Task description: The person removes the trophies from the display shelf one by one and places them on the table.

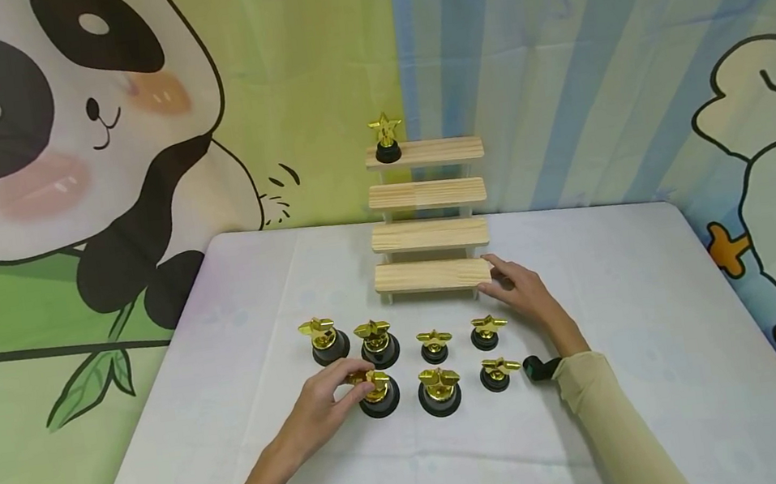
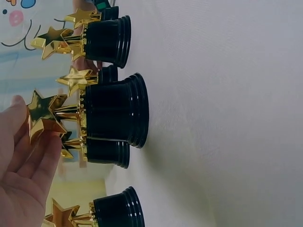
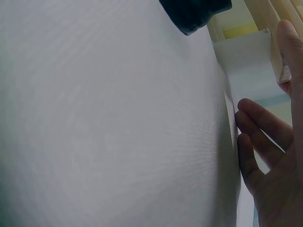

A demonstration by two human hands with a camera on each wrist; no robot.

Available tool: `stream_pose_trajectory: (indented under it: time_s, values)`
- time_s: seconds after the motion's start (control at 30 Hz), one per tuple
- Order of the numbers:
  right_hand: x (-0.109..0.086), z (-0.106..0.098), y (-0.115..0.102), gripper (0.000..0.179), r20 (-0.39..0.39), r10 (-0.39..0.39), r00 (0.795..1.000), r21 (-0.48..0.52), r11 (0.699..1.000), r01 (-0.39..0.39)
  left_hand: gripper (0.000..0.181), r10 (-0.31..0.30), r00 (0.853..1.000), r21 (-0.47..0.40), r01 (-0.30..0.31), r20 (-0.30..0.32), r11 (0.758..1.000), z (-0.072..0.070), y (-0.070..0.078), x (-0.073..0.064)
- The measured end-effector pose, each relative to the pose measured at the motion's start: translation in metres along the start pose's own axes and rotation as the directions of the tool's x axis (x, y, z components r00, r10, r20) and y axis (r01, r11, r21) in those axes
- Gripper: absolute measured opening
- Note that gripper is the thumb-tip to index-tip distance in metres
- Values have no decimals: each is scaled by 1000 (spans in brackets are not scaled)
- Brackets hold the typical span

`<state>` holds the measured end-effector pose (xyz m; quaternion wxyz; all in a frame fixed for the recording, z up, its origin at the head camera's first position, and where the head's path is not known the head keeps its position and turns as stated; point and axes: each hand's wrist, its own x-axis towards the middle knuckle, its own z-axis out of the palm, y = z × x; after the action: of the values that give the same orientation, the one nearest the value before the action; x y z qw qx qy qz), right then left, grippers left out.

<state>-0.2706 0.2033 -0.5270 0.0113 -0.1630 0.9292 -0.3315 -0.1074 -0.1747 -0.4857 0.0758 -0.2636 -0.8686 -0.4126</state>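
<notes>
Thumb and fingers of my left hand (image 1: 317,408) pinch the gold star on top of a trophy (image 2: 113,111) with a round black base, which stands upright at the table. In the head view, my right hand (image 1: 523,290) is at the right end of the lowest step of a wooden display stand (image 1: 429,276). Its thumb and index finger grip that end from two sides, while the other fingers reach down by the tablecloth in the right wrist view. One small star trophy (image 1: 387,144) stands at the left of the stand's top step.
Several more star trophies stand in front of the stand, among them a large one (image 1: 440,394) beside the left hand's trophy and a small one (image 1: 496,379) near the right wrist. A white cloth covers the table (image 1: 629,284). Behind it hangs a cartoon panda backdrop (image 1: 308,81).
</notes>
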Motion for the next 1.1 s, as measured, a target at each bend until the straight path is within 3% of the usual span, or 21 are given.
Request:
stream_pose_trajectory:
  time_s: [0.2, 0.33, 0.43, 0.57, 0.7, 0.9, 1.1]
  values:
    - [-1, 1, 1, 67, 3, 4, 1000, -9, 1000, -4, 35, 32, 999, 36, -31, -31, 999, -13, 2, 3]
    - [-1, -1, 1, 66, 1, 2, 1000, -10, 1000, -2, 33, 40, 998, 75, -36, -53, 997, -38, 14, 15]
    - [0, -1, 2, 66, -3, -3, 1000, -12, 1000, 3, 31, 94, 993, 97, -87, -75, 992, -60, 24, 34]
    - [0, 0, 1, 67, 2, -5, 1000, -6, 1000, 5, 28, 204, 974, 128, -191, -97, 973, -90, 35, 76]
    - [-2, 0, 2, 70, -1, -22, 1000, 12, 1000, 22, 23, 262, 960, 165, -243, -103, 956, -113, 38, 133]
    - [-3, 2, 4, 73, -56, -79, 995, 14, 997, 80, 26, 168, 982, 138, -155, -88, 978, -130, 20, 210]
    - [-1, -1, 5, 65, -21, -54, 998, 5, 999, 54, 32, 65, 991, 100, -53, -118, 994, -132, 1, 250]
